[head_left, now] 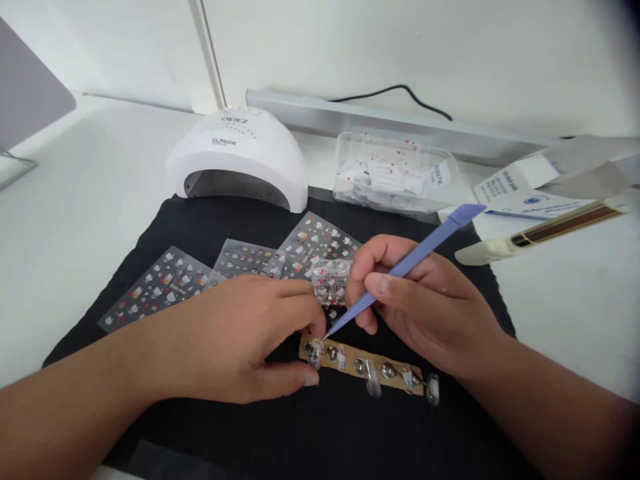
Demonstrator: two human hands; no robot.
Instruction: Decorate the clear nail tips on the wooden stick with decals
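My right hand is closed in a pencil grip round a lilac tweezer-like tool, its fine tip touching the leftmost clear false nail on a brown wooden strip. That strip carries several clear nails on metal mounts. My left hand lies over the strip's left end, fingers curled with thumb and forefinger pinching beside the same nail. Behind the hands lie three sticker sheets with small red and white designs.
A black mat covers the white table. A white dome nail lamp stands at the back, a clear plastic box of small packets beside it. A nail file and a white carton sit at the right.
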